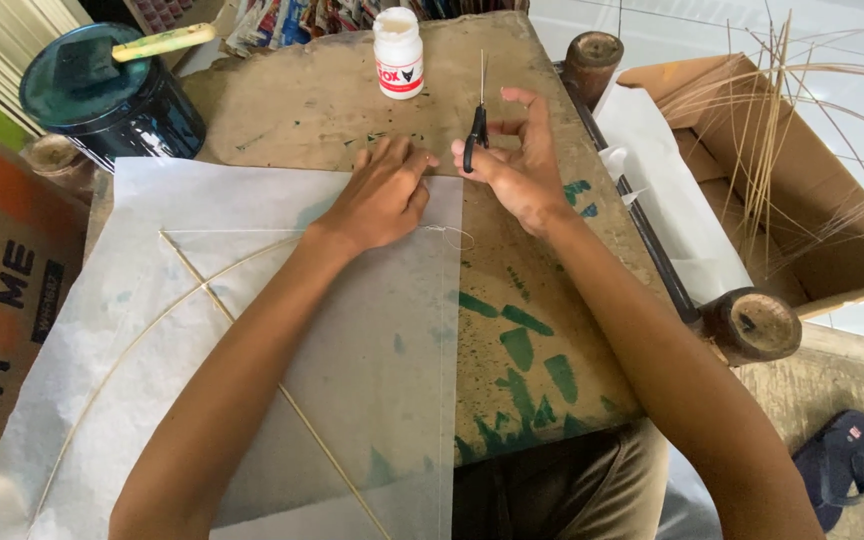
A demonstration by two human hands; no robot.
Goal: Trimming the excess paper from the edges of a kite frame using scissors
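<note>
A small white plastic bottle with a white cap and a red-and-white label stands upright at the far edge of the worn board. A brown and orange cardboard box with dark printing stands at the left edge of the view. An open brown cardboard box sits at the right, thin pale sticks fanning out of it.

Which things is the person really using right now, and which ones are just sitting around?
In use:
- left hand pressing the white paper sheet
- right hand holding the scissors
- thin stick frame under the paper

Lying about:
- white glue bottle
- dark tin with a brush on its lid
- cardboard box of thin sticks
- sandals
</note>
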